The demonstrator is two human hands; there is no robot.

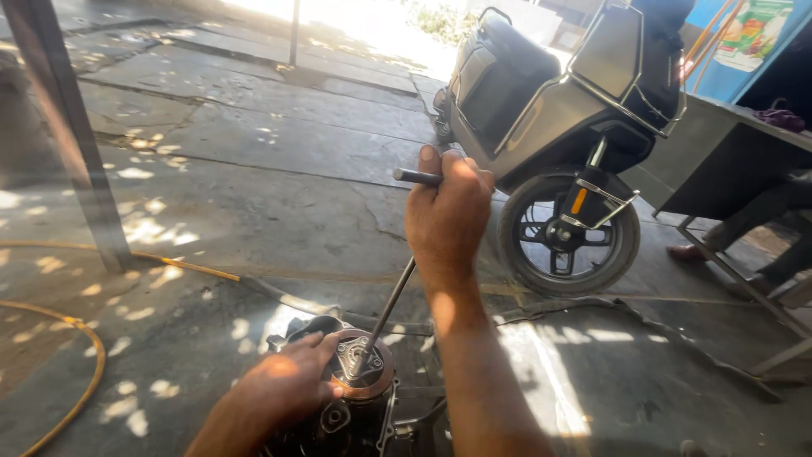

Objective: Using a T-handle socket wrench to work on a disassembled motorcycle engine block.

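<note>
Gripping long T-handled wrench [391, 306] upright
</note>
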